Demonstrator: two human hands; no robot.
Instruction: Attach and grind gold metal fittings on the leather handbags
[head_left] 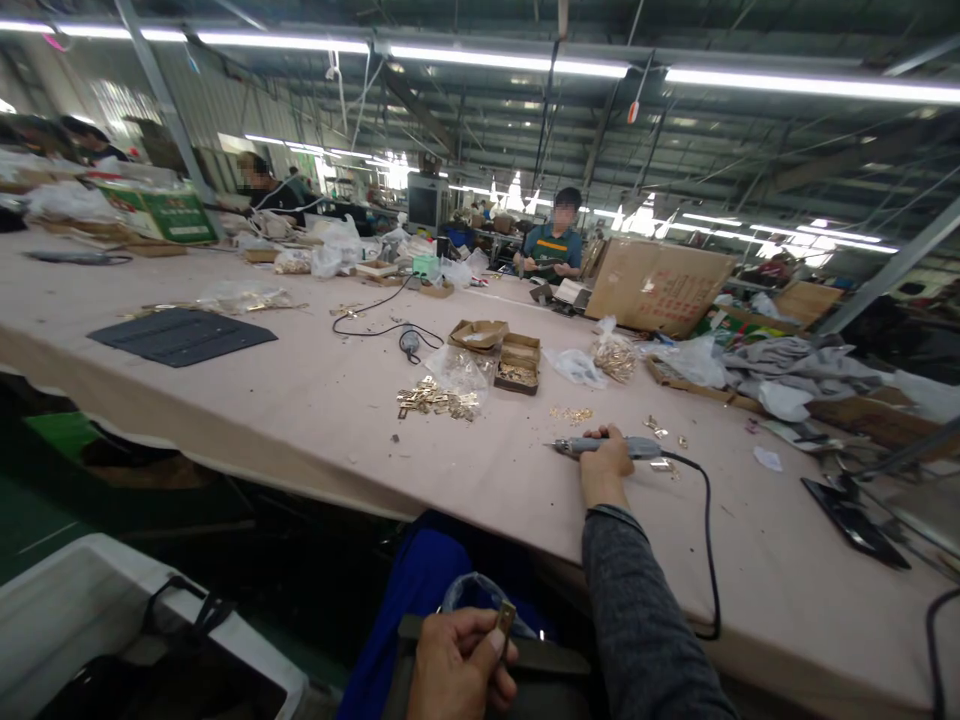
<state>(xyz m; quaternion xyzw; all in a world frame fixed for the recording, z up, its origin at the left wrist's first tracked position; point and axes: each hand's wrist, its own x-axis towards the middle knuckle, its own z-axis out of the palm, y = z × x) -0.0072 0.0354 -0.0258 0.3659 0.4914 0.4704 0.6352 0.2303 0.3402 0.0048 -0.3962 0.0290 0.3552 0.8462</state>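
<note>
My right hand point(606, 466) is wrapped round a grey corded electric screwdriver point(643, 448) that lies level just over the pinkish tabletop, its tip pointing left. Below the table edge, near my lap, my left hand point(459, 664) pinches a small brass-coloured metal piece point(505, 618) between thumb and fingers. A pile of gold metal pieces point(439, 400) lies beside a clear plastic bag. Tiny gold parts point(571, 414) are scattered just beyond the screwdriver. Behind the pile, a small open cardboard box point(517, 364) holds more small parts.
A black cord point(707, 540) runs from the screwdriver over the table's front edge. A dark flat sheet point(184, 336) lies at left, a black flat object point(855, 520) at right. A white bin point(97, 610) stands lower left. A person point(553, 245) works across the table.
</note>
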